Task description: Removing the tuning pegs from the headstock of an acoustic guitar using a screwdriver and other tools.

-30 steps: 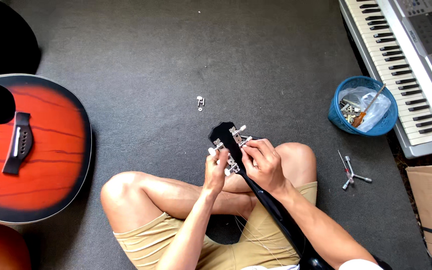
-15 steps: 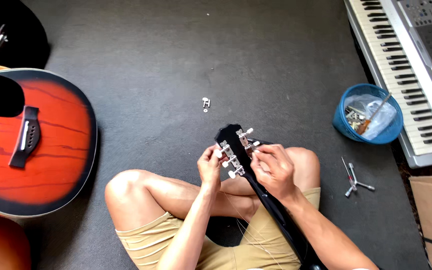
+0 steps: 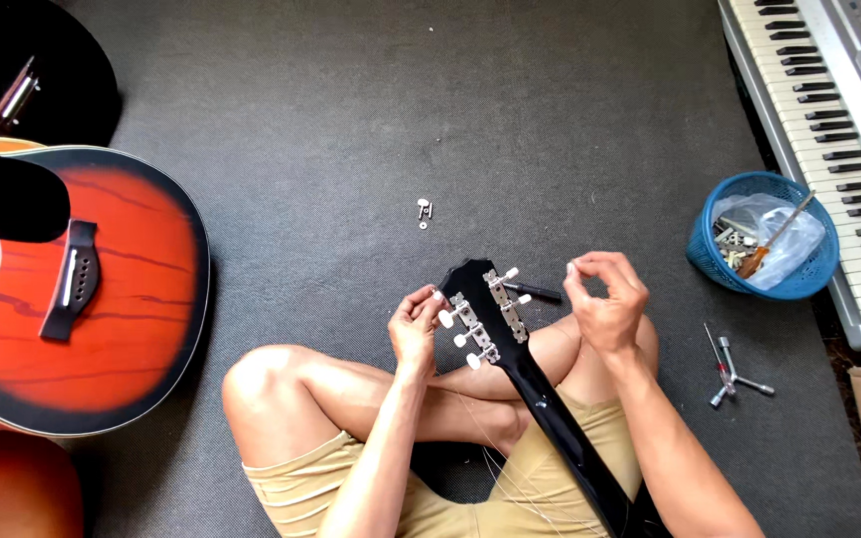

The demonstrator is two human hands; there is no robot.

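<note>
At the far left, a red-orange sunburst acoustic guitar body [image 3: 82, 289] is lying flat on the dark grey carpet [image 3: 351, 110], with a black guitar bag [image 3: 32, 60] above it and another reddish-brown guitar body [image 3: 7, 493] showing at the bottom left corner. A small white tuning part [image 3: 424, 211] is lying alone on the carpet, well apart from the hands.

The person is sitting cross-legged in beige shorts, and the black guitar headstock [image 3: 485, 309] is resting over the legs, with the neck going down to the lower right. The left hand [image 3: 414, 327] is touching the left edge of the headstock, with the fingers curled on the white tuner knobs there. The right hand [image 3: 605, 299] is lifted just to the right of the headstock and is not touching it; its thumb and index finger are pinched together, but what they are holding, maybe a thin string, is too small to tell. A black screwdriver [image 3: 532, 291] is lying between the headstock and this hand.

Further right, a metal cross-shaped wrench [image 3: 731, 371] is lying on the carpet. A blue plastic basket [image 3: 764, 289] is standing near it, holding a plastic bag and small tools. An electronic keyboard [image 3: 834, 130] is running along the right edge.
</note>
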